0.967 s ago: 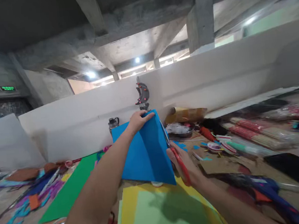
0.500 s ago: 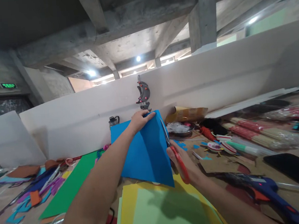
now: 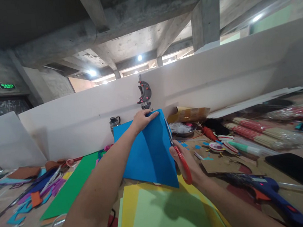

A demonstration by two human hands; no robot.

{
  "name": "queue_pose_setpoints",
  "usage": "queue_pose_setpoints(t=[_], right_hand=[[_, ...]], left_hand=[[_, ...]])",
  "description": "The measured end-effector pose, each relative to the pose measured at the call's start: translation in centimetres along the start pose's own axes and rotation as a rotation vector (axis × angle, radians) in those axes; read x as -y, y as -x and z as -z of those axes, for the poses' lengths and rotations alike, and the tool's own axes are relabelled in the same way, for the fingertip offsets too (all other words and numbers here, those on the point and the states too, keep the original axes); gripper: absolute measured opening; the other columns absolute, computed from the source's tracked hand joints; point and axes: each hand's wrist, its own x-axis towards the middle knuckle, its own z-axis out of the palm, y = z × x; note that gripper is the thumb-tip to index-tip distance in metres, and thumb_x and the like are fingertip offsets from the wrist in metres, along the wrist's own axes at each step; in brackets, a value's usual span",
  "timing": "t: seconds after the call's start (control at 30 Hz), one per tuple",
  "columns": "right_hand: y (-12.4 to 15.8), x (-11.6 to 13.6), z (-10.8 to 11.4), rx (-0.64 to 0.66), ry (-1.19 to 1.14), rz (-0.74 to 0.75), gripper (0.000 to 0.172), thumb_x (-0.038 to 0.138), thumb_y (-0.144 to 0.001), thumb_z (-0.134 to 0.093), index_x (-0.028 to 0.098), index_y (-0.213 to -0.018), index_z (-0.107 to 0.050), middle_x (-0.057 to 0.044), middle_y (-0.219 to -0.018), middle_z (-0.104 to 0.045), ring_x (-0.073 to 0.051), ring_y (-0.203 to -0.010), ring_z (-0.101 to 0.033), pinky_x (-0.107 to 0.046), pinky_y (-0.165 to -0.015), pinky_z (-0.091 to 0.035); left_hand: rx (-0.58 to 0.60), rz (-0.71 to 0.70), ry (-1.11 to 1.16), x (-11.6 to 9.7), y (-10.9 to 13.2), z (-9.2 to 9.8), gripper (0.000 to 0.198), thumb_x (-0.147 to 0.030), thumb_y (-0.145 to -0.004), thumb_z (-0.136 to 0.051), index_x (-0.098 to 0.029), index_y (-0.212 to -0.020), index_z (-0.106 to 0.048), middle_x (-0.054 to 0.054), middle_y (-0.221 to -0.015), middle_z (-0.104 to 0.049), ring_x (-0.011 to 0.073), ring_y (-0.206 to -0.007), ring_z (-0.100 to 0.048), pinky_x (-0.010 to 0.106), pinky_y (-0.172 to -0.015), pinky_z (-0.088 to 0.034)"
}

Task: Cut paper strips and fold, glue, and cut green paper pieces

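A folded blue sheet (image 3: 146, 152) is held upright in the middle of the view. My left hand (image 3: 141, 120) pinches its top edge, fingers over the front. My right hand (image 3: 183, 162) grips red-handled scissors (image 3: 180, 158), whose blades run up along the sheet's right edge. Beneath the blue sheet lie a light green sheet (image 3: 160, 215) and a yellow sheet (image 3: 129, 210), stacked on the table.
A dark green sheet (image 3: 70, 187) lies to the left among coloured scraps. A blue glue gun (image 3: 269, 191) and a black slab (image 3: 297, 169) lie to the right, with bundled sticks (image 3: 259, 134) behind. A white partition (image 3: 217, 76) with a grey clamp (image 3: 144, 94) closes the back.
The scissor blades, spread at the sheet's right edge half a second ago, now lie close against it. The left hand keeps its hold on the top edge.
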Motion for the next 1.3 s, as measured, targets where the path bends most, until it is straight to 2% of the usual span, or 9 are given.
queue_pose_setpoints(t=[0.3,0.57,0.7,0.97,1.3], right_hand=[[0.2,-0.2,-0.2,0.061,-0.148,-0.066,0.033,0.054,-0.088,-0.050,0.022,-0.083,-0.049,0.007,-0.055,-0.037,-0.009,-0.046,-0.037,-0.020,-0.042,-0.032],[0.1,0.0,0.0,0.109,-0.153,-0.075,0.036,0.058,-0.086,-0.050,0.023,-0.091,-0.050,0.007,-0.057,-0.042,-0.011,-0.047,-0.040,-0.022,-0.043,-0.035],[-0.1,-0.1,0.1,0.040,-0.097,-0.031,0.034,0.057,-0.086,-0.050,0.023,-0.087,-0.050,0.004,-0.064,-0.046,-0.012,-0.053,-0.042,-0.023,-0.049,-0.039],[0.0,0.4,0.1,0.069,-0.190,-0.069,0.032,0.054,-0.087,-0.051,0.022,-0.086,-0.046,0.007,-0.060,-0.037,-0.009,-0.046,-0.037,-0.021,-0.041,-0.035],[0.1,-0.4,-0.2,0.051,-0.178,-0.093,0.032,0.054,-0.086,-0.054,0.023,-0.083,-0.046,0.008,-0.056,-0.037,-0.008,-0.044,-0.037,-0.020,-0.040,-0.032]], left_hand=[[0.002,0.001,-0.020,0.0,0.1,0.1,0.048,-0.064,-0.079,-0.050,-0.017,-0.071,-0.061,0.002,-0.072,-0.060,0.0172,-0.075,-0.054,0.026,-0.065,-0.040],[0.029,0.017,-0.057,-0.4,0.4,0.1,0.047,-0.063,-0.078,-0.051,-0.018,-0.072,-0.062,0.003,-0.077,-0.062,0.0184,-0.079,-0.054,0.027,-0.069,-0.040],[0.042,0.004,-0.057,-0.8,0.5,-0.2,0.046,-0.062,-0.078,-0.051,-0.018,-0.070,-0.061,0.002,-0.075,-0.060,0.0174,-0.076,-0.053,0.027,-0.068,-0.039],[0.042,0.004,-0.041,-1.0,0.4,-0.3,0.048,-0.064,-0.077,-0.052,-0.017,-0.070,-0.061,0.002,-0.074,-0.060,0.0174,-0.076,-0.053,0.026,-0.066,-0.039],[0.036,0.029,-0.063,-1.1,0.7,0.0,0.045,-0.061,-0.077,-0.054,-0.017,-0.072,-0.062,0.002,-0.074,-0.059,0.0174,-0.075,-0.052,0.026,-0.065,-0.038]])
